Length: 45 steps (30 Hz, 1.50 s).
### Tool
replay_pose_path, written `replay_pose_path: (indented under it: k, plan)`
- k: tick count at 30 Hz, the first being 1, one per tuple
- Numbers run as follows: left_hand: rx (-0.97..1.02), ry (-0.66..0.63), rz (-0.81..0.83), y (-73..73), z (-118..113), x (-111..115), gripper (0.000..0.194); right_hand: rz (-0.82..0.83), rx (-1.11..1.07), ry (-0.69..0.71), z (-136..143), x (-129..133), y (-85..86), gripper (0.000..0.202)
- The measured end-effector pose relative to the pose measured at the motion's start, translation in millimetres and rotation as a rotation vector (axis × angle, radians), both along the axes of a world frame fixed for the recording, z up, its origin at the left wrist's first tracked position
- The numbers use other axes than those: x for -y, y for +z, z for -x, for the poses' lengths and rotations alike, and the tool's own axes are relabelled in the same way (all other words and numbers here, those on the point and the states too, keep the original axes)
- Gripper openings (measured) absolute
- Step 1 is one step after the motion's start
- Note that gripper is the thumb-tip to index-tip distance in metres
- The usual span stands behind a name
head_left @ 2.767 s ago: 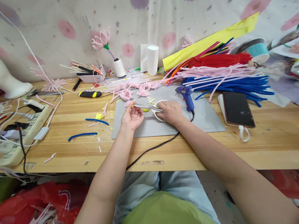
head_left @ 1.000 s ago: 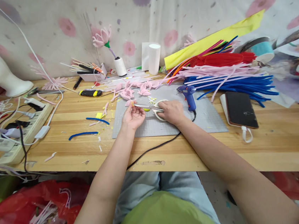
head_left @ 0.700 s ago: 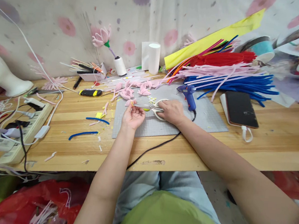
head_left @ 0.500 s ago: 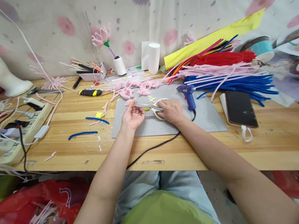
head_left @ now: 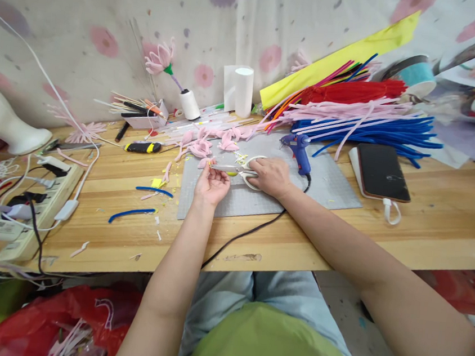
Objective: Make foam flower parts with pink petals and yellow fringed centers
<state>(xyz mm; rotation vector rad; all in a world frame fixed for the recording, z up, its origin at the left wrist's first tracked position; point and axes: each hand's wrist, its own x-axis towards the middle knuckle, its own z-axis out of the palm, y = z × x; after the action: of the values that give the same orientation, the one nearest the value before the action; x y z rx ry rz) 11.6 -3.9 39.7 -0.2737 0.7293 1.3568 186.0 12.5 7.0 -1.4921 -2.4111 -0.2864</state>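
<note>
My right hand (head_left: 272,176) is closed round the white handles of the scissors (head_left: 249,172) over the grey cutting mat (head_left: 234,206). The blades point left and reach the fingertips of my left hand (head_left: 212,184). That hand is palm up, its thumb and forefinger pinched on a small thing with yellow bits, too small to name. Behind my hands lie pink fuzzy petal shapes (head_left: 201,147) and small white and yellow pieces (head_left: 240,157). A blue glue gun (head_left: 299,152) rests on the mat right of my right hand.
Bundles of red (head_left: 352,94) and blue pipe cleaners (head_left: 378,134) lie at the back right. A phone (head_left: 383,172) leans on a white stand. At left are a knife (head_left: 143,147), blue cut pieces (head_left: 132,212) and a power strip (head_left: 43,208). The glue gun's cord (head_left: 244,233) crosses the front edge.
The scissor blades look more closed together near my left fingertips. Both hands have stayed almost where they were.
</note>
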Motion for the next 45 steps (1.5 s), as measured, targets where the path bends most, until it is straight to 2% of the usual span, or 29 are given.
replay_pose_path:
  k: [4, 11, 19, 28, 39, 45]
  plan:
    - [-0.031, -0.002, -0.001, 0.1, 0.0, 0.0, 0.032, -0.005, 0.0, 0.001, 0.1, -0.1, -0.3, 0.032]
    - [0.026, 0.013, 0.004, -0.3, -0.3, -0.3, 0.031, 0.028, -0.002, -0.023, 2.0, 1.1, 1.2, 0.032]
    - [0.065, 0.011, -0.009, 3.1, 1.1, 1.0, 0.026, 0.076, -0.019, -0.097, 2.2, -0.1, 0.0, 0.033]
    - [0.026, 0.018, -0.012, 3.6, 4.0, -0.3, 0.03, 0.024, 0.007, -0.035, -1.4, -0.7, 0.3, 0.033]
    - [-0.266, 0.113, -0.021, 7.9, 0.2, 0.6, 0.012, 0.02, -0.074, -0.133, -4.1, 0.2, 1.5, 0.031]
    - [-0.235, 0.083, -0.021, 5.1, 2.3, 1.0, 0.008, 0.008, -0.084, -0.145, -5.2, -0.2, 0.2, 0.031]
